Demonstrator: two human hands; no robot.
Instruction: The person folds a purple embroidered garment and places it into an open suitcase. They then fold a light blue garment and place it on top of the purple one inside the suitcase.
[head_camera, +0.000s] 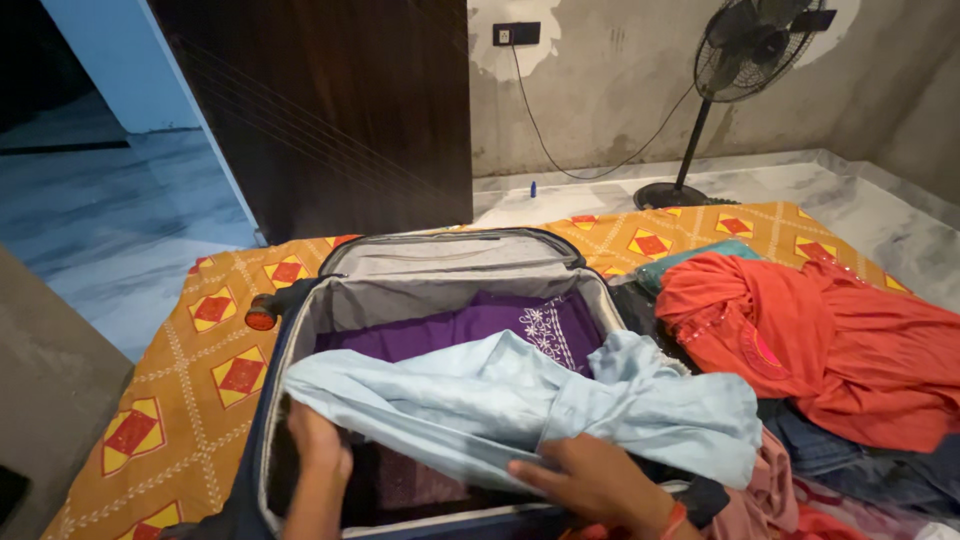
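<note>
An open dark suitcase (300, 300) with grey lining lies on a patterned orange mat. A purple embroidered garment (470, 325) lies inside it. Over that is a light blue shirt (520, 400), draped across the case. My left hand (318, 445) grips the shirt's left end inside the suitcase. My right hand (600, 485) holds the shirt's lower edge near the front rim.
A heap of clothes lies to the right: an orange-red garment (840, 340), a teal piece (690, 260), denim (860, 460) and pink cloth (770, 495). The orange mat (200, 370) covers a marble floor. A standing fan (745, 50) and a dark door (330, 110) stand behind.
</note>
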